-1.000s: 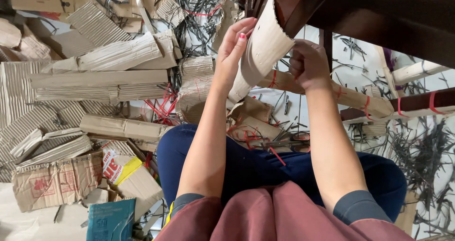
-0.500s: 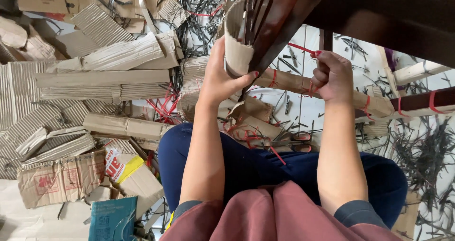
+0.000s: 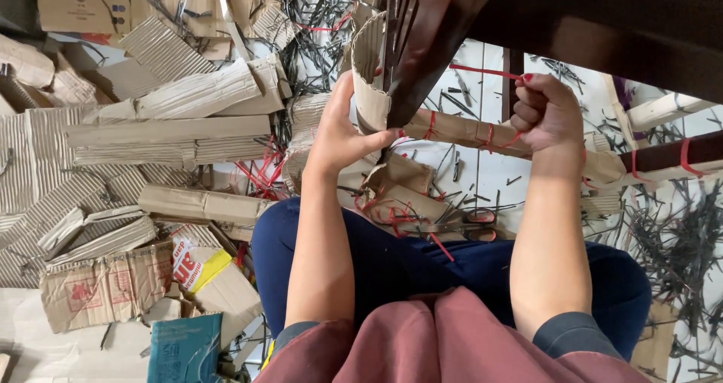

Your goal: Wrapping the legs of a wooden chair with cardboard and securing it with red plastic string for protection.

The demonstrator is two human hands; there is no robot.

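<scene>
While we sat on the floor [image 3: 482, 168] with our legs crossed, our left hand [image 3: 343, 134] was curled closed around the cardboard sleeve [image 3: 370, 78], pressing it against the dark wooden leg [image 3: 425, 44] so the wrap stayed tight. Our right hand [image 3: 548, 112] was a shut fist on the red strap [image 3: 486, 71], which ran taut from the leg to our fingers, apparently to bind the sleeve. The sleeve sat high, near the leg's upper part. Scissors [image 3: 471, 219] lay by our knees, and cardboard scraps [image 3: 166, 127] covered the floor's left side.
</scene>
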